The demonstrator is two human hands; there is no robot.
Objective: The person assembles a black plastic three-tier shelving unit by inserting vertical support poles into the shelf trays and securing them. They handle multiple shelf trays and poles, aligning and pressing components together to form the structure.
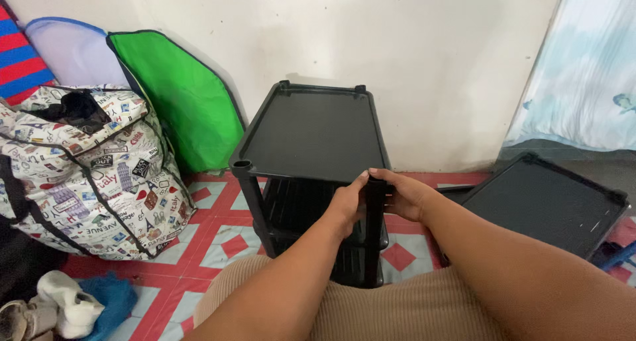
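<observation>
On the red-and-white patterned floor mat (218, 238) against the wall, your black plastic tiered shelf rack (311, 132) stands upright between a printed zip bag (93, 175) and a loose black shelf tray (543, 202). It looks light, stiff and smooth; take it by the posts. Your left hand (348, 205) and right hand (404, 194) both grasp its near right corner post (373, 242).

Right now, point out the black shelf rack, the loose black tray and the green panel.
black shelf rack (311, 132), head view, middle of its top shelf.
loose black tray (543, 205), head view, centre of its flat surface.
green panel (182, 96), head view, middle of its face.
</observation>
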